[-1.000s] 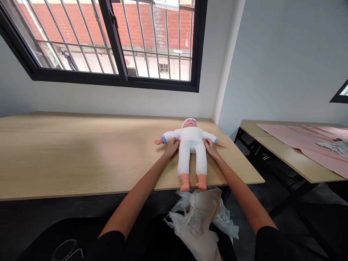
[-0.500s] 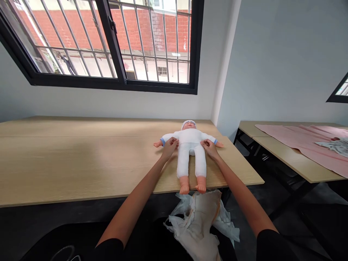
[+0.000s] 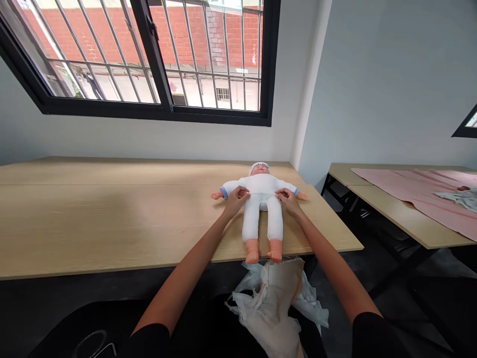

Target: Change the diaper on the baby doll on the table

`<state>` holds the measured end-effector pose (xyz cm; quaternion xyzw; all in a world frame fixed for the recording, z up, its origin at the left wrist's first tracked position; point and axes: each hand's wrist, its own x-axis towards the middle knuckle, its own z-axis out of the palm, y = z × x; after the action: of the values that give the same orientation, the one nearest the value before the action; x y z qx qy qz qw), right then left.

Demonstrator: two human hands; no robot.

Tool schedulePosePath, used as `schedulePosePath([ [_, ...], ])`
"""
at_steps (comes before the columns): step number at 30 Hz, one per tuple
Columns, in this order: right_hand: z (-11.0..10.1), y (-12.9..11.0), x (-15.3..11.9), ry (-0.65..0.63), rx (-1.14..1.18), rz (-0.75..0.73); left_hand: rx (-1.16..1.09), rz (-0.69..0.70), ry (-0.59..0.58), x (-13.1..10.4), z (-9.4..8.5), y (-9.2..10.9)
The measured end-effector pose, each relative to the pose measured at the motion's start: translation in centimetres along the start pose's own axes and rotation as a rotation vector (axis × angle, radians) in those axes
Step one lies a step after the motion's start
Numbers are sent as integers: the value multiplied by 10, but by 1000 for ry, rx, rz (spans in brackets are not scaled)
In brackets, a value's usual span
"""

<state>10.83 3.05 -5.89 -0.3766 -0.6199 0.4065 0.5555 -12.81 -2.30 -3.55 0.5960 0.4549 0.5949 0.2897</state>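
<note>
A baby doll (image 3: pixel 261 185) lies on its back on the wooden table, arms spread and feet at the front edge. It has a white cloth body and legs, blue cuffs and a patterned headband. At its waist, on the left side, my left hand (image 3: pixel 237 200) pinches the white cloth. My right hand (image 3: pixel 288 201) does the same on the right side, fingertips together. The exact bit of cloth between the fingers is too small to make out. Across my lap, below the doll's feet, rests an opened, crumpled white diaper (image 3: pixel 275 298).
The wooden table (image 3: pixel 104 219) stretches far to the left under a barred window (image 3: pixel 171 112). On the right, past a gap, stands a second table (image 3: pixel 406 219) with a pink cloth (image 3: pixel 417 191) and a pale, crumpled patterned cloth (image 3: pixel 460 200) on it.
My left hand has shifted slightly right, further in over the doll's waist. My right hand stays almost in place. The doll and the diaper lie as before; the view has tilted a little.
</note>
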Motion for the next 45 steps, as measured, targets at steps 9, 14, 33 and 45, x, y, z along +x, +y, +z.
schedulePosePath([
  [9, 1, 4, 3, 31, -13, -79, 36, -29, 20, -3, -1, 2],
  [14, 3, -1, -1, 23, -27, -80, 67, 0, 15, 0, -2, 1],
  [33, 9, -6, -3, 49, -261, -320, 409, 360, 5, 9, 8, -7],
  [45, -4, -8, 3, 38, -312, -300, 454, 334, -27, 11, -4, -2],
])
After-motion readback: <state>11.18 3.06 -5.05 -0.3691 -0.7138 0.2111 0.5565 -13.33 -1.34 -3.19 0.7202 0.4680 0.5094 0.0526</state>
